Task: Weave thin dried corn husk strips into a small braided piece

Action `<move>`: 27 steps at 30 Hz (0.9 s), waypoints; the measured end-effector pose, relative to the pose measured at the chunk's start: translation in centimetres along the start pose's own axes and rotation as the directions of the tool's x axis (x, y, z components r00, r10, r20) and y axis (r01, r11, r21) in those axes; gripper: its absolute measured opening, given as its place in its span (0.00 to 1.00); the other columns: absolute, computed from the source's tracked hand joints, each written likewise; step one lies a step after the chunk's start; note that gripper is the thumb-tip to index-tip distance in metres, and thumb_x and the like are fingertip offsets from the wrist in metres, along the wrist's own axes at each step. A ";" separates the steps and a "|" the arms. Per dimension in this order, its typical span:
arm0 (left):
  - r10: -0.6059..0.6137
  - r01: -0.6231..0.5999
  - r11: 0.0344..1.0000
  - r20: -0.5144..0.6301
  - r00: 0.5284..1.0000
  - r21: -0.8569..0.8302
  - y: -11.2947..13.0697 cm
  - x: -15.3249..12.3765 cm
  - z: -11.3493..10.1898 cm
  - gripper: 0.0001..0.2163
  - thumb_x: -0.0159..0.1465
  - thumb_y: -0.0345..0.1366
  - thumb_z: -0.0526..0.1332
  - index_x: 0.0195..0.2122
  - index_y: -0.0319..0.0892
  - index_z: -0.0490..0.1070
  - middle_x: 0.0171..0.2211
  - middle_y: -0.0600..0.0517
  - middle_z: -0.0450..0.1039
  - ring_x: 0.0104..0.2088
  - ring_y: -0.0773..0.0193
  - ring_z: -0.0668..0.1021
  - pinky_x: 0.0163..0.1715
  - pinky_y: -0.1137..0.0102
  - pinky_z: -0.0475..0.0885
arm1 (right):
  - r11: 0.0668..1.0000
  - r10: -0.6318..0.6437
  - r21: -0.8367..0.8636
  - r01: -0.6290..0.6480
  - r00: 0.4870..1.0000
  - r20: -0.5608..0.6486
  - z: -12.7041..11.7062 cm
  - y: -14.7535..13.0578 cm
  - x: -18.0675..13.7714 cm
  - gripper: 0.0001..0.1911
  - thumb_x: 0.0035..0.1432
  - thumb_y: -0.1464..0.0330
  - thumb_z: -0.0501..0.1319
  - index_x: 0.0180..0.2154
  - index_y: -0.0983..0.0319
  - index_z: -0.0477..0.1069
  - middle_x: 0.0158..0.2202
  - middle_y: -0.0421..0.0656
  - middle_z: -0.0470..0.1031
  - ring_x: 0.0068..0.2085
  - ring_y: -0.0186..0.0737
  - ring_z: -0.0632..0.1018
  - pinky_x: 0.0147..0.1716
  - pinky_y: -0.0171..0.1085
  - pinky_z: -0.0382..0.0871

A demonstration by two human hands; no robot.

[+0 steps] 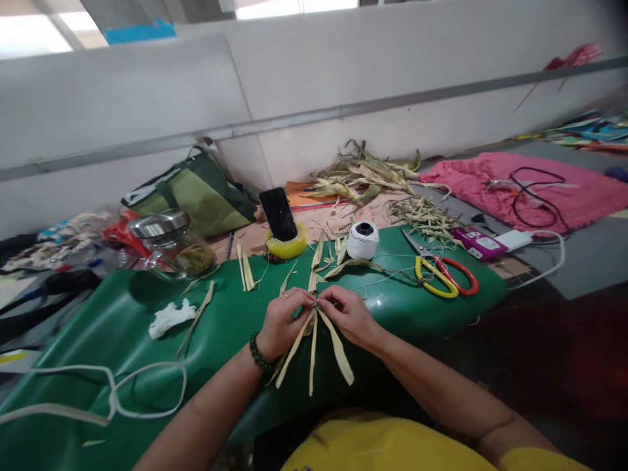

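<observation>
My left hand point(283, 322) and my right hand point(347, 315) meet over the green mat point(147, 327), fingers pinched together on a small bundle of dried leaf strips point(314, 343). The pale strips fan down from the pinch toward me. A bead bracelet circles my left wrist. Loose leaf strips point(245, 269) lie on the mat just beyond my hands. A spool of white thread point(363, 240) stands behind my right hand, with a thin thread running from it toward the bundle.
Scissors with yellow and red handles point(444, 275) lie right of the spool. A phone point(279, 214) leans in a yellow tape roll. A lidded glass jar point(169, 245), a green bag point(196, 190), crumpled tissue point(169, 316), a dried leaf pile point(366, 173) and pink cloth point(515, 186) surround the mat.
</observation>
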State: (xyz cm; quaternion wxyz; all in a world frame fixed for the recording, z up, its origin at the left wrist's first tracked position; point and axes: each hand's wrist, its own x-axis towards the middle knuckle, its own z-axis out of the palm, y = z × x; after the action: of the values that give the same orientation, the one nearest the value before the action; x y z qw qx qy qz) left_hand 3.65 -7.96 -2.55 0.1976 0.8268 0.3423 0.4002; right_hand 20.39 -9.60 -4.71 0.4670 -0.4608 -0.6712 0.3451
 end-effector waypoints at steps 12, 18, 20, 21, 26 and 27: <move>-0.578 0.554 0.643 0.141 0.804 -0.529 -0.1 0.6 -1.7 0.13 0.48 0.38 0.71 0.21 0.39 0.68 0.27 0.50 0.78 0.30 0.64 0.78 0.33 0.70 0.73 | 0.809 -0.183 -0.550 0.206 0.978 0.097 -2.0 1.7 -1.2 0.08 0.63 0.72 0.49 0.32 0.62 0.64 0.31 0.44 0.68 0.28 0.36 0.69 0.26 0.33 0.60; -0.548 0.576 0.569 0.251 0.797 -0.587 1.1 1.1 -0.7 0.18 0.54 0.48 0.67 0.26 0.41 0.60 0.29 0.48 0.80 0.32 0.61 0.80 0.34 0.67 0.74 | 0.921 -0.154 -0.355 0.162 0.987 0.052 -2.0 1.1 -0.9 0.07 0.58 0.72 0.53 0.28 0.61 0.63 0.27 0.41 0.66 0.28 0.35 0.68 0.28 0.34 0.62; -0.548 0.567 0.601 0.226 0.805 -0.563 1.2 1.2 -0.4 0.18 0.55 0.48 0.66 0.26 0.41 0.61 0.27 0.49 0.79 0.31 0.62 0.80 0.35 0.67 0.74 | 0.973 -0.153 -0.176 0.148 0.988 -0.016 -2.0 0.4 -0.9 0.08 0.58 0.72 0.54 0.26 0.61 0.62 0.26 0.40 0.66 0.27 0.34 0.67 0.26 0.33 0.61; -0.551 0.564 0.618 0.211 0.808 -0.548 1.2 1.3 -0.2 0.17 0.55 0.47 0.66 0.26 0.41 0.61 0.27 0.49 0.79 0.30 0.62 0.80 0.34 0.68 0.74 | 0.987 -0.149 -0.070 0.146 0.988 -0.037 -1.9 0.1 -1.0 0.08 0.57 0.71 0.55 0.25 0.61 0.63 0.27 0.41 0.67 0.28 0.33 0.68 0.26 0.32 0.62; -0.552 0.568 0.661 0.196 0.810 -0.491 1.0 1.2 0.0 0.16 0.53 0.45 0.67 0.25 0.41 0.62 0.20 0.55 0.74 0.22 0.68 0.75 0.24 0.73 0.69 | 0.854 -0.009 0.517 -0.066 0.990 0.142 -0.9 -0.6 -1.1 0.12 0.58 0.61 0.58 0.27 0.62 0.63 0.32 0.42 0.71 0.21 0.27 0.67 0.21 0.31 0.61; -0.548 0.562 0.656 0.194 0.813 -0.503 1.0 1.2 0.1 0.16 0.53 0.45 0.67 0.24 0.41 0.62 0.20 0.55 0.74 0.21 0.68 0.75 0.23 0.74 0.68 | 0.804 0.027 0.579 -0.136 0.981 0.193 -0.7 -0.6 -1.0 0.13 0.59 0.60 0.58 0.28 0.62 0.63 0.29 0.40 0.69 0.18 0.25 0.64 0.19 0.30 0.58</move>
State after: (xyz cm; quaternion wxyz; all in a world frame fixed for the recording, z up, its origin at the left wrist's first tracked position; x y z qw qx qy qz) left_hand 4.65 -7.81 -1.35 0.5381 0.5974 0.4491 0.3897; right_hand 21.06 -10.69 -4.26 0.5108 -0.2893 -0.5489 0.5951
